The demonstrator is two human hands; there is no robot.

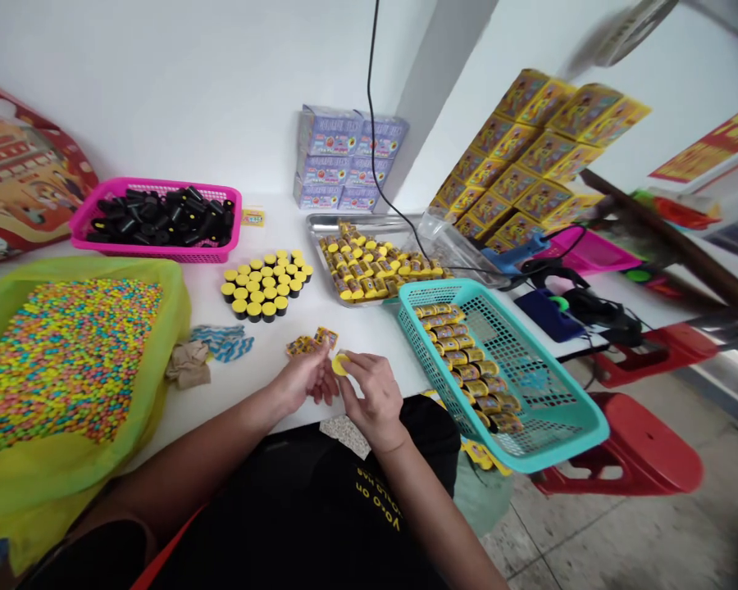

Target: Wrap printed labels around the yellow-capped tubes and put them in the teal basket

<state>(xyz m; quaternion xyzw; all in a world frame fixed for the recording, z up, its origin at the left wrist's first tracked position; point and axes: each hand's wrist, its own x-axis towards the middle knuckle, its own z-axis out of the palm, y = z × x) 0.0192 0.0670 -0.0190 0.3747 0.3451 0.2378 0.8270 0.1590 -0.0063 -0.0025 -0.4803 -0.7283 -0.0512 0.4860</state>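
Observation:
My right hand (372, 397) grips a small canister by its sides, its yellow lid (340, 364) turned toward me. Close beside it, my left hand (307, 378) is closed, with a small printed label (327, 336) standing at its thumb tip. More printed labels (298, 346) lie on the white table just beyond the left hand. Farther back, several black canisters with yellow lids (267, 283) stand upright in a tight group.
A turquoise basket (553, 385) with labelled canisters sits at right. Behind it is a metal tray (320, 250) of labelled canisters. A pink basket (160, 254) holds black canisters; colourful candies (67, 352) fill a yellow-lined container. A black cable (372, 98) hangs over the tray.

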